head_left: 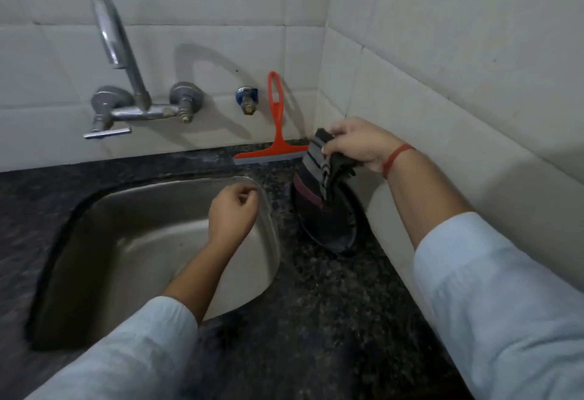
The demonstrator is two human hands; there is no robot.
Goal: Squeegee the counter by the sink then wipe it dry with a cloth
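While right hand [357, 143] grasps cloth [319, 207], left hand [232, 210] fingers loose, empty; squeegee [278, 129] end hidden.

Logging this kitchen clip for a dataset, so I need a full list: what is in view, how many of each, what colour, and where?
squeegee: one, orange-red, blade on the counter, leaning against the back wall
cloth: one, dark with stripes, hanging down to the counter right of the sink
counter: one, dark speckled stone, around the sink
sink: one, steel, set in the counter
tap: one, chrome, on the wall above the sink
valve: one, blue and brass, on the wall left of the squeegee
wall tiles: many, white, behind and to the right
wrist thread: one, red, right wrist
sleeves: two, pale blue
left hand: loosely curled, over the sink's right rim
right hand: grips the cloth's top
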